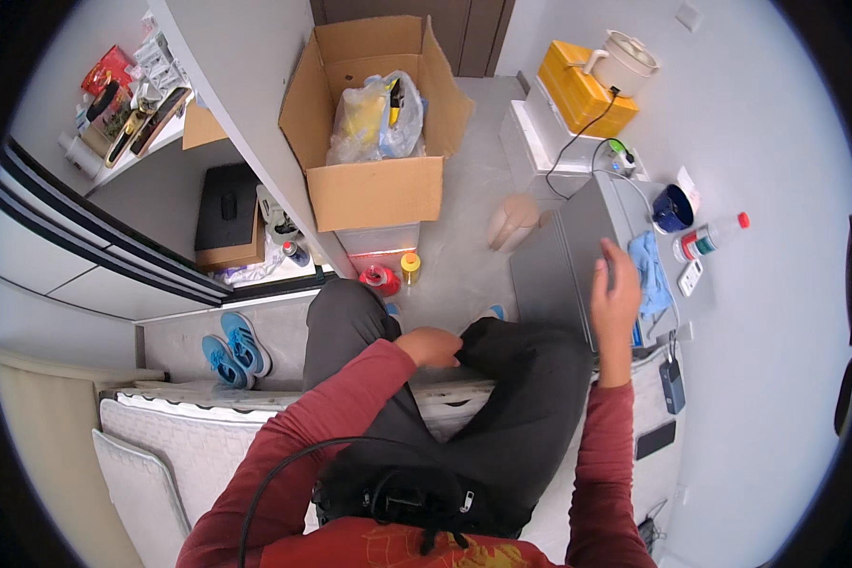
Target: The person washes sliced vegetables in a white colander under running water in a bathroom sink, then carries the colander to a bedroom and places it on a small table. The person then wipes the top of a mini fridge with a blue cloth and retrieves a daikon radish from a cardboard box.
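Note:
My left hand [429, 347] rests between my knees, close to my right thigh; its fingers are partly hidden, and whether it holds anything does not show. Raised beside the grey cabinet [564, 263] is my right hand [615, 298], fingers loosely apart and nothing visible in it. Just right of that hand a light blue cloth [650, 275] lies on the cabinet top. A white remote control [690, 277], a plastic bottle [710, 238] with a red cap and a dark blue mug [672, 209] are near the cloth.
An open cardboard box [374, 195] holding plastic bags stands ahead. A pinkish bin-like container [513, 221] is on the floor. An electric pot [621, 62] sits on a yellow box [575, 89]. Blue sneakers [245, 343] lie at left, a power bank [672, 385] and phone [655, 440] at right.

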Tool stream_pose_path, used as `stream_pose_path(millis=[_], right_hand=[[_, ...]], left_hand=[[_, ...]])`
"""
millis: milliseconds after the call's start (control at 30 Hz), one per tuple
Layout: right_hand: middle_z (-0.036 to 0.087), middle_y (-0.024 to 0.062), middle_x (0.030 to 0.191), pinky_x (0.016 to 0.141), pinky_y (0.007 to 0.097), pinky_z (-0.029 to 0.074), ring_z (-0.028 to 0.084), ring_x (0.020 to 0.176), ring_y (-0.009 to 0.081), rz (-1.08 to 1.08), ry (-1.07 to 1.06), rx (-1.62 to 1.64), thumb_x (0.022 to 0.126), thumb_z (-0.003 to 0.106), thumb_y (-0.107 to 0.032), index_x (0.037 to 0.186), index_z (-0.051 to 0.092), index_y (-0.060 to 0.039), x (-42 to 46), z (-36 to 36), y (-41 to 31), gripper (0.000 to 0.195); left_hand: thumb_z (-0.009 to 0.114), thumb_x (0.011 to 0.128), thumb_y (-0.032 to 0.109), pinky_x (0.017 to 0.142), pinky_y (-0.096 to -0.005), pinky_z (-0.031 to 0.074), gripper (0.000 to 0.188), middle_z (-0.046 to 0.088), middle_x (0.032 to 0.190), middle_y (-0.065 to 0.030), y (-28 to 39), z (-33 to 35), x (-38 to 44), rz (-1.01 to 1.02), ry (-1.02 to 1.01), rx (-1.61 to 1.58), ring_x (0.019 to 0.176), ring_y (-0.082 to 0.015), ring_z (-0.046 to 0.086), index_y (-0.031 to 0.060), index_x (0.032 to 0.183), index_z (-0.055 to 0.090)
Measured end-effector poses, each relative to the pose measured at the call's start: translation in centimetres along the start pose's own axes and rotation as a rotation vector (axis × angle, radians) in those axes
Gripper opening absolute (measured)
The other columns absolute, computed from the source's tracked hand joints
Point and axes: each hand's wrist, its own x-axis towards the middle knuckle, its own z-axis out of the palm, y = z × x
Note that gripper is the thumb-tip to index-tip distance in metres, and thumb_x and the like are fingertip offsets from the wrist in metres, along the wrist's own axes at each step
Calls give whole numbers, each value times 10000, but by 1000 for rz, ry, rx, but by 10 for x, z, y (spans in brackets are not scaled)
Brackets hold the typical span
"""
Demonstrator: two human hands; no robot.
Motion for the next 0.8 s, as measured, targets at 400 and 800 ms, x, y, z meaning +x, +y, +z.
stream_pose_path(millis=[400,800], right_hand=[[671,125,1231,797,384,582,702,968,337,-178,-369,451,888,710,-87,1242,675,-56,99,168,-148,357],[667,108,972,650,360,551,677,786,298,-270,-298,450,744,803,-6,1028,691,-73,91,245,-112,313]], left_hand=[[652,875,169,782,-488,573,205,753,1026,-184,-20,-11,82,-87,-40,95,928,-360,736,39,992,759],[598,922,154,756,-501,560,178,744,968,-175,-83,30,96,-192,204,-153,914,-361,726,65,1024,714]])
